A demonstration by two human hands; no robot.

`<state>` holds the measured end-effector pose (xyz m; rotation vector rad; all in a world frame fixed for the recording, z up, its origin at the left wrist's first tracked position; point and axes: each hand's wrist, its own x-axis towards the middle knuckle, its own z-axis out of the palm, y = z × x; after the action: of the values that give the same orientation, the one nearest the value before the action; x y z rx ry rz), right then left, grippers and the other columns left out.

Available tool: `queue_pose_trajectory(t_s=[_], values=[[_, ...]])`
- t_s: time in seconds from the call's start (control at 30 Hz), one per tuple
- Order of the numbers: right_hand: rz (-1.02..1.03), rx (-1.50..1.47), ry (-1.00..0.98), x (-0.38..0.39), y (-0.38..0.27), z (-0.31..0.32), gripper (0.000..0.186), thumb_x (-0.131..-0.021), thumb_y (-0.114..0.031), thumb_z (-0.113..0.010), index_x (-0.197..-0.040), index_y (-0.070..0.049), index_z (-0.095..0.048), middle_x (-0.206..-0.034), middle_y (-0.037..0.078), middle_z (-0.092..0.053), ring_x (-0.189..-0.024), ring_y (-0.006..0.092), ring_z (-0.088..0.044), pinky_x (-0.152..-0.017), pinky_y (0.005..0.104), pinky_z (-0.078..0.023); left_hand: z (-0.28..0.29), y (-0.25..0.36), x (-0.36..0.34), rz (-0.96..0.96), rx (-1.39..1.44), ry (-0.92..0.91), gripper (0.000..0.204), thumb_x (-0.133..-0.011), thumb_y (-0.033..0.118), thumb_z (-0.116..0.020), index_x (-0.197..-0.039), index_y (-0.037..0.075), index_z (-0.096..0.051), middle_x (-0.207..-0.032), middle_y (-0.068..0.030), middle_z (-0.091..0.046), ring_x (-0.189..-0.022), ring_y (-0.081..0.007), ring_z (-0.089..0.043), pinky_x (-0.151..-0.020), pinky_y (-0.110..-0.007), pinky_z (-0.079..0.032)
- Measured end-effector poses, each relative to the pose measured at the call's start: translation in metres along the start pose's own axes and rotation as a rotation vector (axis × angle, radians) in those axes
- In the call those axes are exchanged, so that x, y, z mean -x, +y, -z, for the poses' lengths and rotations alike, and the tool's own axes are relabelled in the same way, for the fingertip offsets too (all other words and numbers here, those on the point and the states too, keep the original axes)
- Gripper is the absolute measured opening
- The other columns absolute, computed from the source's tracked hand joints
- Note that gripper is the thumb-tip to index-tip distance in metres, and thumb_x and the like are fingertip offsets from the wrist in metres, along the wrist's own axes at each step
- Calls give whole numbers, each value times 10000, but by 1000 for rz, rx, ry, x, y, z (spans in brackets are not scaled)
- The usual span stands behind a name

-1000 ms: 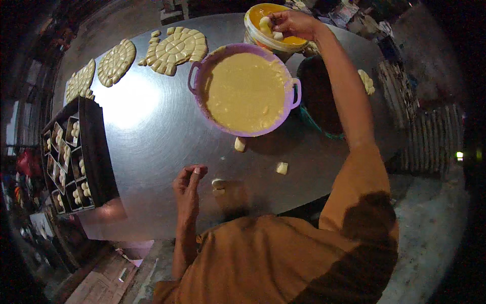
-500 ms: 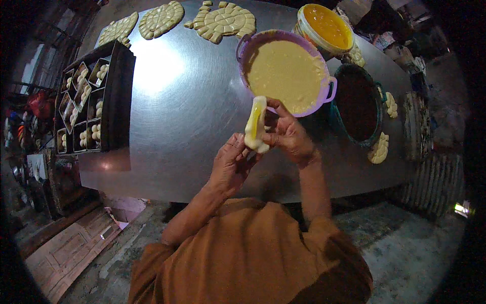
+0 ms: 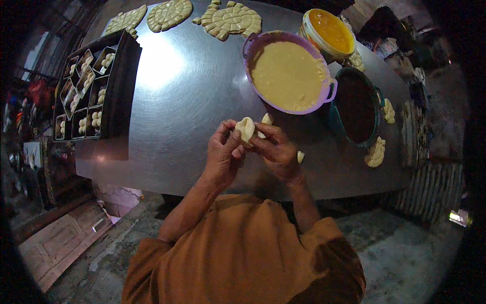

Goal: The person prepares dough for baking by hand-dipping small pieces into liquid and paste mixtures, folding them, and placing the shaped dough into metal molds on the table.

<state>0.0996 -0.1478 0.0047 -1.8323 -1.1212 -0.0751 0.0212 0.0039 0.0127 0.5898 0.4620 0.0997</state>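
Note:
Between the fingertips of both hands, a pale piece of soft dough (image 3: pixel 246 127) is folded and pinched. My left hand (image 3: pixel 223 152) grips it from the left and my right hand (image 3: pixel 278 154) from the right, fingers closed round it. Just beyond them sits a purple two-handled basin (image 3: pixel 286 76) of pale yellow mixture. Small dough lumps (image 3: pixel 300 157) lie partly hidden behind my hands. A bucket (image 3: pixel 331 33) of glossy orange-yellow stuff stands behind the basin, and a green tub (image 3: pixel 354 106) with dark contents is to its right.
A steel table (image 3: pixel 172 116) carries a black tray (image 3: pixel 129 86) of metal moulds with dough balls on the left, segmented dough slabs (image 3: pixel 230 20) at the back, and dough clusters (image 3: pixel 375 152) at the right. Cluttered stacks and corrugated sheet (image 3: pixel 430 192) border the right side.
My right hand has come from the bucket down to my left hand. The dough, which showed a yellow streak half a second ago, is now folded with that streak hidden.

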Motion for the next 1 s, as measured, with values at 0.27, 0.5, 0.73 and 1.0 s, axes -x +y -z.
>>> queue_pose_trajectory(t_s=[0.27,0.5,0.73,1.0], values=[[103,219,-113,-9,-18,19,375,-756,-76,-765,-1122,-82,-683,-1119,116,-628,-907,243,-664,-685,345,-553,6,6,10,-191,-326,81,344,-832,11,-710,-1115,53,-519,-953,-52,-625,-799,-105,-602,-638,-255,-505],[-88,-124,-265,-33,-15,30,259,-756,-57,-760,-1008,-76,-700,-800,55,-600,-730,238,-643,-661,353,-526,-3,32,26,-96,-589,-120,475,-842,-8,-668,-1274,7,-470,-956,-92,-657,-843,-127,-619,-689,-274,-528],[0,-52,-137,-14,-16,30,382,-742,0,-723,-1106,-112,-704,-884,73,-651,-796,244,-661,-697,348,-540,-2,37,19,228,-42,45,422,-916,209,-690,-1254,29,-513,-921,-52,-651,-786,-127,-607,-713,-280,-514],[-34,152,21,-7,-52,-5,512,-759,37,-692,-1259,-32,-607,-1108,143,-664,-1030,300,-657,-845,376,-561,17,2,13,129,-26,4,258,-943,245,-657,-1107,50,-615,-1025,-40,-661,-859,-134,-623,-669,-266,-481]])
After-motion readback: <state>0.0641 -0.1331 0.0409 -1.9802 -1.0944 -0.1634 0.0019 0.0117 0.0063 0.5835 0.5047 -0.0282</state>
